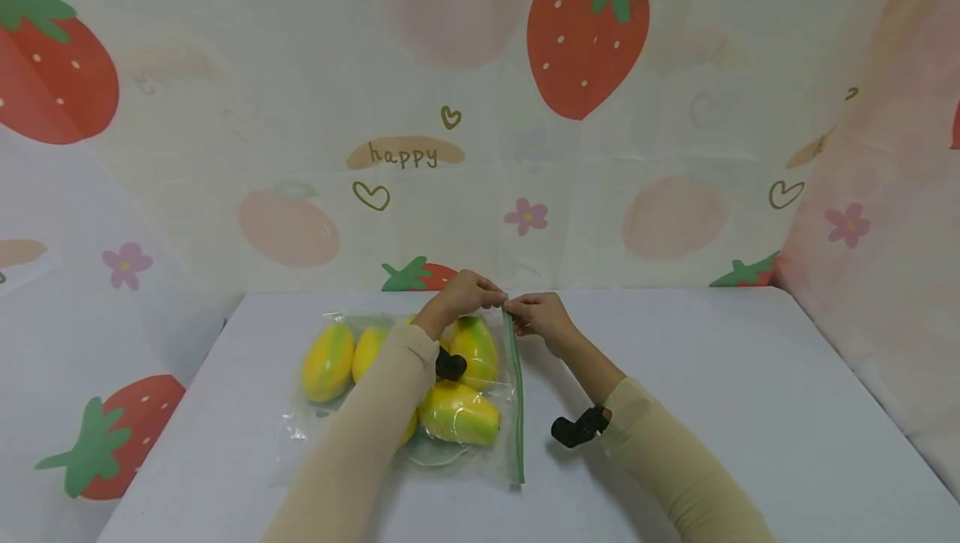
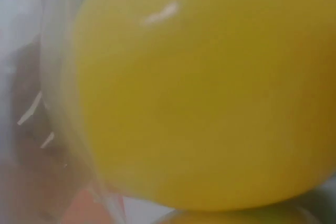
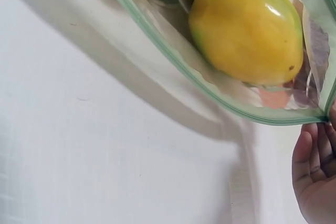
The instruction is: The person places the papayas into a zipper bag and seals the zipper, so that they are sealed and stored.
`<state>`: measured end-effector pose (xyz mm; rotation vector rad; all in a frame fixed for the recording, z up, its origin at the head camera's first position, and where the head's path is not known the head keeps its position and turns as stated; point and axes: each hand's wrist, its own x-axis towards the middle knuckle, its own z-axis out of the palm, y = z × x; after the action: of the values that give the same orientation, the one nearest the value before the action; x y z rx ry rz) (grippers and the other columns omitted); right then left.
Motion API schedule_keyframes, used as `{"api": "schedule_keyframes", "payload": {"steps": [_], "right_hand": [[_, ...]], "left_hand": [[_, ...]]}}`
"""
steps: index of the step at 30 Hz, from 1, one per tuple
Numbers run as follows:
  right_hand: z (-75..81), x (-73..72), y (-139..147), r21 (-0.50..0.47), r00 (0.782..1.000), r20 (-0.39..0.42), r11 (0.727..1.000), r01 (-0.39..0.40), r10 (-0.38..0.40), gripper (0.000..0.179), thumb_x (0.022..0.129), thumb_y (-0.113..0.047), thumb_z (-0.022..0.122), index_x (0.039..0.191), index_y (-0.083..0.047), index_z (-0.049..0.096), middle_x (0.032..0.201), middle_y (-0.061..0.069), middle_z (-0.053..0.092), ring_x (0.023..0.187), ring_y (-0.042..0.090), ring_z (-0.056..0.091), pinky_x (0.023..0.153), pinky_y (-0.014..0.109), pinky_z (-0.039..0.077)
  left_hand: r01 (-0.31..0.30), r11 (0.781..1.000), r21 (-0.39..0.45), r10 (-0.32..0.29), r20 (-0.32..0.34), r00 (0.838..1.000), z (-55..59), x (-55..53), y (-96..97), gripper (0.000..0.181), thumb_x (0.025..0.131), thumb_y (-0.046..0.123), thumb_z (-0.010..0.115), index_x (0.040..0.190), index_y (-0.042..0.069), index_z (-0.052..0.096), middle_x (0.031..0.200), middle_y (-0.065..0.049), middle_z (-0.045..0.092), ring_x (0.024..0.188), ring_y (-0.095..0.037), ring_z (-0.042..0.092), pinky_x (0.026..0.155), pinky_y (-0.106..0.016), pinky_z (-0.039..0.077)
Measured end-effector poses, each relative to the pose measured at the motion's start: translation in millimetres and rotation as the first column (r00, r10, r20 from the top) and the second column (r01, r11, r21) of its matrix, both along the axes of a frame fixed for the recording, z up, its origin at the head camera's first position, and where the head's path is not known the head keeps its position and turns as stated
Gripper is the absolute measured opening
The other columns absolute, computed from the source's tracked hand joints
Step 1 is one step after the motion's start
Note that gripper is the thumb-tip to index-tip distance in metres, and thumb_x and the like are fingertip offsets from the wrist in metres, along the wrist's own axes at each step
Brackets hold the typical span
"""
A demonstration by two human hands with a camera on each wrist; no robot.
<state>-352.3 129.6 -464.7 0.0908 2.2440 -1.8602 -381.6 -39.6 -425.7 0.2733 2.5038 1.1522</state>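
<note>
A clear zip bag (image 1: 300, 435) lies on the table with several yellow-green fruits (image 1: 327, 364), which look like mangoes, inside. Along its right side runs a green zip strip (image 1: 517, 410). At the far end of that strip, my left hand (image 1: 467, 293) pinches the bag's corner. My right hand (image 1: 546, 318) pinches the same corner from the right, its fingertips close to the left hand's. In the right wrist view the bag's mouth gapes between two green zip edges (image 3: 173, 61), showing a fruit (image 3: 247, 30). One yellow fruit (image 2: 205, 93) fills most of the left wrist view, blurred.
The bag rests on a white table (image 1: 712, 385), whose far edge lies just behind both hands. A fabric backdrop (image 1: 480, 93) printed with strawberries hangs behind. A black wrist camera (image 1: 577, 428) is on the right wrist, another (image 1: 451, 365) on the left, above the fruits.
</note>
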Motion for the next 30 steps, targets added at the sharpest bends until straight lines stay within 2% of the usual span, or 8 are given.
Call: {"api": "schedule_keyframes", "payload": {"steps": [4, 10, 14, 23, 30], "right_hand": [[0.0, 1.1, -3.1, -0.015, 1.0, -0.002, 1.0, 0.012, -0.012, 0.027, 0.093, -0.019, 0.066, 0.108, 0.004, 0.071, 0.075, 0.001, 0.067, 0.06, 0.013, 0.058, 0.061, 0.021, 0.057], [1.1, 4.9, -8.0, -0.026, 0.998, -0.001, 0.997, 0.069, -0.069, 0.027, 0.092, -0.019, 0.068, 0.105, 0.004, 0.072, 0.074, 0.002, 0.067, 0.06, 0.012, 0.058, 0.06, 0.02, 0.056], [0.3, 8.5, -10.5, -0.025, 0.995, 0.007, 0.994, 0.103, -0.102, 0.027, 0.091, -0.018, 0.069, 0.104, 0.005, 0.072, 0.071, 0.001, 0.067, 0.059, 0.011, 0.058, 0.058, 0.02, 0.056], [-2.4, 12.1, -10.8, -0.04, 0.993, -0.016, 0.993, 0.113, -0.114, 0.026, 0.091, -0.016, 0.069, 0.104, 0.006, 0.072, 0.073, 0.001, 0.067, 0.061, 0.011, 0.059, 0.059, 0.02, 0.055], [2.0, 11.3, -8.9, -0.054, 0.999, 0.008, 0.997, 0.054, -0.054, 0.028, 0.092, -0.017, 0.067, 0.107, 0.007, 0.07, 0.072, 0.0, 0.066, 0.063, 0.012, 0.059, 0.061, 0.022, 0.056]], "left_hand": [[-0.019, 1.0, 0.019, 0.019, 0.015, 1.0, -0.6, -0.9, -1.4, 0.03, 0.096, 0.03, 0.061, 0.114, 0.008, 0.072, 0.114, -0.011, 0.07, 0.107, -0.026, 0.062, 0.103, -0.041, 0.047], [-0.103, 0.988, 0.115, 0.103, 0.008, 0.995, -2.2, -3.8, 0.6, 0.028, 0.096, 0.025, 0.062, 0.109, 0.003, 0.073, 0.107, -0.012, 0.07, 0.095, -0.023, 0.061, 0.09, -0.034, 0.048], [-0.134, 0.978, 0.163, 0.135, 0.003, 0.991, -4.5, -3.6, -0.2, 0.029, 0.096, 0.026, 0.062, 0.11, 0.002, 0.072, 0.107, -0.013, 0.07, 0.096, -0.024, 0.062, 0.087, -0.03, 0.048], [-0.111, 0.976, 0.187, 0.1, 0.066, 0.993, -8.1, -1.1, -5.9, 0.036, 0.094, 0.033, 0.065, 0.116, 0.005, 0.07, 0.11, -0.011, 0.07, 0.1, -0.022, 0.063, 0.089, -0.028, 0.053], [-0.132, 0.97, 0.203, 0.117, 0.086, 0.989, -9.3, -1.5, -6.1, 0.034, 0.093, 0.031, 0.066, 0.114, 0.005, 0.07, 0.106, -0.01, 0.071, 0.092, -0.018, 0.061, 0.079, -0.022, 0.05]]}}
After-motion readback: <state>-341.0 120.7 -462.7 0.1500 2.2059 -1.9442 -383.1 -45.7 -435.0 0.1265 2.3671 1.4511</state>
